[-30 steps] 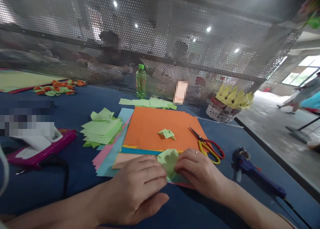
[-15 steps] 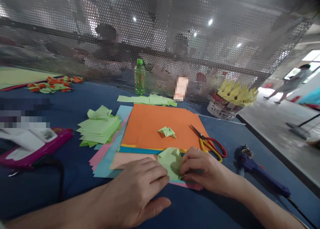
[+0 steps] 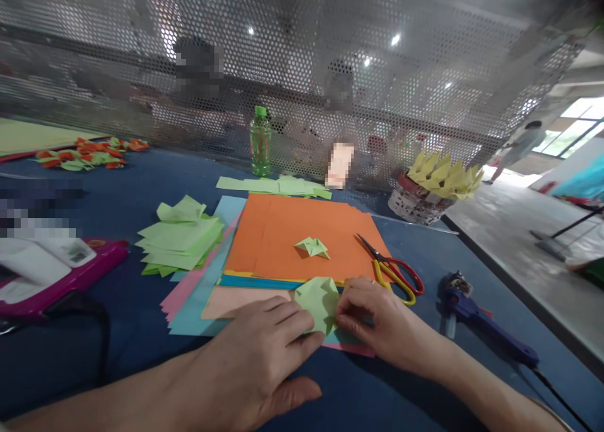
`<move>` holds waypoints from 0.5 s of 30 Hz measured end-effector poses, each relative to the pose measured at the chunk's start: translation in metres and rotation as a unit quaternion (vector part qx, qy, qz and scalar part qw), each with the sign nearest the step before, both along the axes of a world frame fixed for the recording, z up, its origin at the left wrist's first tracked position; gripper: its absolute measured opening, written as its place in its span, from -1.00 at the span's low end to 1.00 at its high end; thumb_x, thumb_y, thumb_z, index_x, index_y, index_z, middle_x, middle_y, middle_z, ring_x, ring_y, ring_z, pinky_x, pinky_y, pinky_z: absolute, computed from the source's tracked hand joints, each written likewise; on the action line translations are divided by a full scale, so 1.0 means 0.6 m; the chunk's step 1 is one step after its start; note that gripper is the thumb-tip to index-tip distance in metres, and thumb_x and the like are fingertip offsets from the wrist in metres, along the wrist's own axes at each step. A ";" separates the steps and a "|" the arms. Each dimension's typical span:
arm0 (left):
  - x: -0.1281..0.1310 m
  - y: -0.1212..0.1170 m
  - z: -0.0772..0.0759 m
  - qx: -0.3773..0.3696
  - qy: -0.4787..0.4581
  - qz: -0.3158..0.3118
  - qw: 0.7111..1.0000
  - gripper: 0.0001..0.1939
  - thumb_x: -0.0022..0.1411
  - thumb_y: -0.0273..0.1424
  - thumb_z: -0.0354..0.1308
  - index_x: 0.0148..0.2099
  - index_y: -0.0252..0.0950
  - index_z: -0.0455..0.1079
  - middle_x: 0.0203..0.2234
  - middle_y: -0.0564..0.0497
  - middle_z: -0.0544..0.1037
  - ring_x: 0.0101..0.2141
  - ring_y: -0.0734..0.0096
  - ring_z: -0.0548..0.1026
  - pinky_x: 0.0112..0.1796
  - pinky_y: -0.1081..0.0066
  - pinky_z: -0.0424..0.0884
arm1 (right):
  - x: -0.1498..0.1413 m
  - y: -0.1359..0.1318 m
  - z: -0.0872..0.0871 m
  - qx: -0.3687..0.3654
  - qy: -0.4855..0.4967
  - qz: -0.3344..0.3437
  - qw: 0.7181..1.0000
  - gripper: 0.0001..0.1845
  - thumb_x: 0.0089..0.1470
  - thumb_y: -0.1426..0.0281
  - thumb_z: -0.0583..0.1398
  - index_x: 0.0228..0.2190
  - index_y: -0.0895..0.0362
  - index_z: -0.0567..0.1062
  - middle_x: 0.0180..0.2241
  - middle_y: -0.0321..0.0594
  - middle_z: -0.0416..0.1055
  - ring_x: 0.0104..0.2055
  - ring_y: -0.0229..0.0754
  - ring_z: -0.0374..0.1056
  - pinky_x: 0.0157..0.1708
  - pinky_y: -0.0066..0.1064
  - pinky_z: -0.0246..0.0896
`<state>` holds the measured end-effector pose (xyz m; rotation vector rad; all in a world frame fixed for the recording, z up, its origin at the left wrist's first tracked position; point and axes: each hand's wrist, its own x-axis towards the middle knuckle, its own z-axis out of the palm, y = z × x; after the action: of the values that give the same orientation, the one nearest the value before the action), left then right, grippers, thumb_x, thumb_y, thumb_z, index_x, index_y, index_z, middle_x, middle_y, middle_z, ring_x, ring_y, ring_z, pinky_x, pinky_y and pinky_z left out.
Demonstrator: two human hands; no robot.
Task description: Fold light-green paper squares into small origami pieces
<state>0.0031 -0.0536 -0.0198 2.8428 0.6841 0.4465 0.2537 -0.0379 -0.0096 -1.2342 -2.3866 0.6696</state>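
A light green paper square with creased, folded corners lies on the front edge of the coloured sheets. My left hand rests over its left side, fingers stretched out flat and thumb apart. On the right side, my right hand pinches the paper's edge between thumb and fingers. Just beyond them, a small folded green paper piece sits on the orange paper. Scissors with red and yellow handles lie open near my right hand.
At left are a stack of green paper squares and a magenta device. A blue glue gun lies at right. Farther back stand a green bottle, green paper strips and a paper basket before a perforated metal screen.
My left index finger reaches slightly farther along the paper's lower edge. My right fingers still pinch its right side. The view has shifted slightly, and a person in the background has walked farther away.
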 end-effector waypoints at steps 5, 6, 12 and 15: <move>-0.001 0.000 -0.001 0.006 -0.008 0.000 1.000 -0.54 0.47 -0.08 -0.10 0.12 -0.29 0.38 -0.13 -0.14 0.50 -0.16 0.03 0.44 -0.12 0.07 0.31 | -0.005 -0.006 -0.005 -0.006 -0.001 -0.036 0.999 -0.86 0.09 0.54 0.25 -0.44 0.11 0.41 -0.39 -0.32 0.37 -0.31 -0.25 0.29 -0.29 -0.43 0.14; -0.001 0.000 0.000 0.009 -0.008 -0.001 1.000 -0.54 0.47 -0.09 -0.11 0.12 -0.29 0.38 -0.13 -0.14 0.51 -0.16 0.03 0.44 -0.12 0.07 0.31 | -0.006 -0.006 -0.006 -0.005 -0.001 -0.037 0.999 -0.86 0.10 0.54 0.24 -0.43 0.11 0.41 -0.39 -0.32 0.37 -0.31 -0.25 0.29 -0.29 -0.42 0.14; 0.000 0.000 0.000 0.019 -0.005 0.000 1.000 -0.53 0.47 -0.08 -0.12 0.10 -0.31 0.40 -0.16 -0.15 0.51 -0.18 0.02 0.45 -0.14 0.06 0.32 | -0.011 -0.005 -0.007 0.006 -0.014 -0.047 0.999 -0.84 0.08 0.57 0.24 -0.45 0.10 0.40 -0.39 -0.32 0.38 -0.31 -0.23 0.28 -0.28 -0.39 0.12; 0.002 0.001 -0.005 0.027 0.000 0.002 1.000 -0.54 0.47 -0.10 -0.10 0.14 -0.30 0.37 -0.14 -0.15 0.50 -0.16 0.01 0.44 -0.13 0.05 0.32 | -0.013 -0.007 -0.006 0.010 -0.015 -0.053 0.998 -0.83 0.08 0.57 0.24 -0.45 0.10 0.40 -0.40 -0.33 0.38 -0.31 -0.22 0.28 -0.28 -0.39 0.12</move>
<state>0.0041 -0.0528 -0.0226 2.8917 0.6870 0.4738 0.2461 -0.0419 -0.0133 -1.3597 -2.3274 0.5985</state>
